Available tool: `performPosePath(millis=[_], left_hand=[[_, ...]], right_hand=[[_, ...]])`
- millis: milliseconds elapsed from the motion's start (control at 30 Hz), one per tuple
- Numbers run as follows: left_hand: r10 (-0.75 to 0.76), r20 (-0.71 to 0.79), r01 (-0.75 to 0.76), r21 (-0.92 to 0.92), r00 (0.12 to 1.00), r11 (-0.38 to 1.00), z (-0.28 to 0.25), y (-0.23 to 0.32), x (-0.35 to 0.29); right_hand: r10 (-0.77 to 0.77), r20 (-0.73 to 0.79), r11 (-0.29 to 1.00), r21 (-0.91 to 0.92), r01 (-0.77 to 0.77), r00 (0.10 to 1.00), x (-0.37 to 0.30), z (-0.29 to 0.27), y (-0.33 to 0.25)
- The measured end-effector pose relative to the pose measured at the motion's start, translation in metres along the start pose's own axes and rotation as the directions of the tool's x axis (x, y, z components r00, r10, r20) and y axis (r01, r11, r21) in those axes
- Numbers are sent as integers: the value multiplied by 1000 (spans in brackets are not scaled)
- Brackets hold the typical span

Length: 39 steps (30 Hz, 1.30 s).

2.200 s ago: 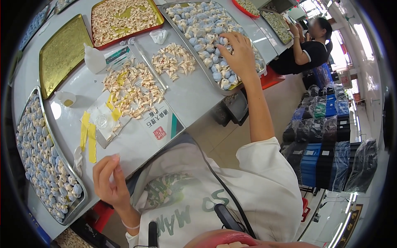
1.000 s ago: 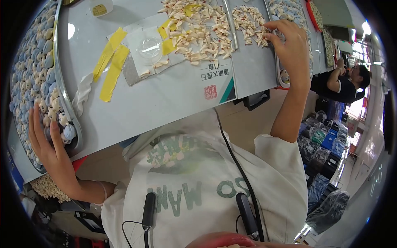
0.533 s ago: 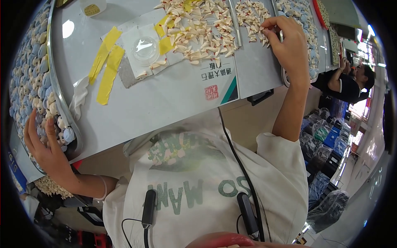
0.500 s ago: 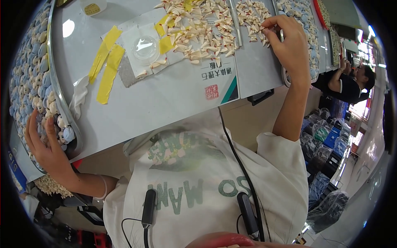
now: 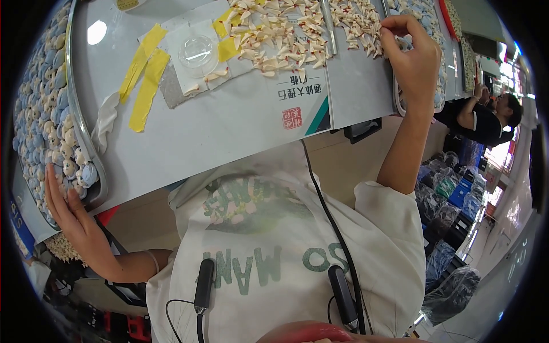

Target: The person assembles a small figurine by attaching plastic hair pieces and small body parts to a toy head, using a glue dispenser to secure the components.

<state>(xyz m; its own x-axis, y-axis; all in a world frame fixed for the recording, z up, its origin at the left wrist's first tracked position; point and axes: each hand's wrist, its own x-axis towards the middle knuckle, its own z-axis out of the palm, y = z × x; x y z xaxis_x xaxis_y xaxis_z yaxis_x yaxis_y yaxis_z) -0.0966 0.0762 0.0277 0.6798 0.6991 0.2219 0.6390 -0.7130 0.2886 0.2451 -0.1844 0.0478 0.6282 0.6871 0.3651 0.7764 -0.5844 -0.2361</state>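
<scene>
At the left, my left hand (image 5: 80,220) lies at the near end of a metal-rimmed tray (image 5: 86,134) packed with small blue and cream animal-shaped figures (image 5: 43,114). Its fingers are stretched out over the figures, and I see nothing held. My right hand (image 5: 417,54) is raised at the upper right, thumb and index fingertip pinched together. Whatever they may hold is too small to make out. Beside those fingertips lies a pile of small cream pointed pieces with red ends (image 5: 360,26). More such pieces (image 5: 277,43) spread across a printed board (image 5: 297,123).
A metal strip (image 5: 329,31) divides the two piles. Another tray of blue and cream figures (image 5: 430,20) stands at the right. Yellow tape strips (image 5: 147,88), a clear round dish (image 5: 197,52) and a crumpled white tissue (image 5: 106,121) lie left of centre. A co-worker (image 5: 486,117) is far right.
My left hand has drawn back toward me slightly, its fingers straighter. My right hand has shifted right, away from the pile of cream pieces. The whole view has moved a little.
</scene>
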Motion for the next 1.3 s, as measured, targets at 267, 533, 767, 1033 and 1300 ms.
performPosePath(millis=[267,533,767,1033,1300], left_hand=[[-263,-40,252,-178,964,951,0,-5,2],[-252,-118,175,-451,960,875,4,-17,-4],[-363,-126,272,-451,923,850,5,-27,-5],[-299,-211,210,-363,930,908,3,-27,-4],[-108,-308,-144,-690,945,709,0,-17,-10]], right_hand=[[-128,69,992,8,128,989,-1,-1,-5],[-89,184,993,90,74,979,2,7,-7],[-32,97,993,115,21,995,0,8,3],[62,84,978,195,-78,995,-3,6,16],[-3,79,957,291,-20,997,1,5,21]])
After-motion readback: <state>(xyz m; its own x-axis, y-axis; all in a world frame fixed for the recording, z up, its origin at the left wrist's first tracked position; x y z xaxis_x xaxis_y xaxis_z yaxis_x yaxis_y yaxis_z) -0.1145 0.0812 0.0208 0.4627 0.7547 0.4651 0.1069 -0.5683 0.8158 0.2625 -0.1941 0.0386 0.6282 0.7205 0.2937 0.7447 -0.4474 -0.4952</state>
